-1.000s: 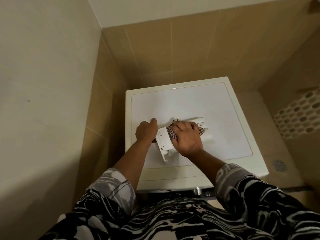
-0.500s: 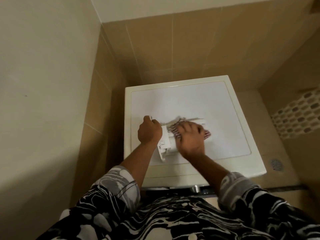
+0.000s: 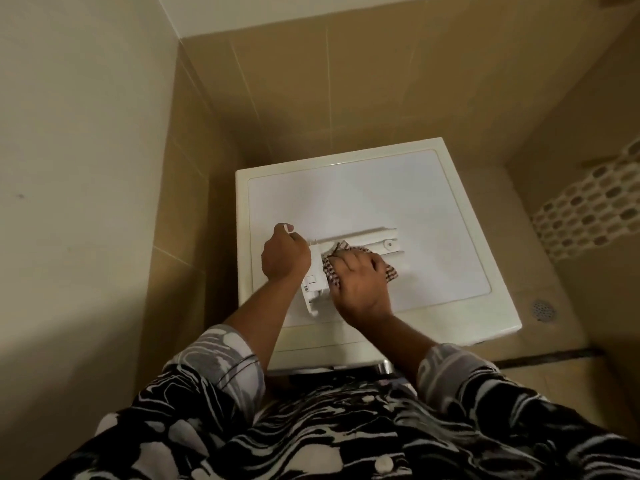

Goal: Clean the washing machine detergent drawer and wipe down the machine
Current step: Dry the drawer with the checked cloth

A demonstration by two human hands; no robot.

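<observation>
1. At 9 o'clock of the view: plain cream wall [image 3: 76,168], meeting a tan tiled wall [image 3: 381,81] up at 12 o'clock.
2. At centre: white washing machine [image 3: 398,195], seen from above, set in the corner between those two walls.
3. At 8 o'clock on the machine's top: left hand [image 3: 285,256], fingers curled, gripping the front end of the drawer. Below it at 7 o'clock, a black-and-white patterned left sleeve [image 3: 214,362].
4. Directly at 3 o'clock of that hand: white detergent drawer [image 3: 388,244], out of its slot and lying flat on the machine's top. Front panel toward 7 o'clock, rear end toward 2 o'clock.
5. Across the drawer's middle: checked cloth [image 3: 392,273], bunched, with edges poking out at 9 and 3 o'clock of the hand above it.
6. Over the cloth: right hand [image 3: 360,284], fingers bent round the fabric, pressing it onto the drawer. Matching right sleeve [image 3: 446,368] at 5 o'clock.
7. Under the machine's front edge at 6 o'clock: a bit of shiny metal [image 3: 382,367], mostly hidden by clothing.
8. At 4 o'clock of the machine: round floor drain [image 3: 542,310] in the tan floor.
9. At 3 o'clock of the view: pale sheet with oval holes [image 3: 595,216]. Kind impossible to tell.
</observation>
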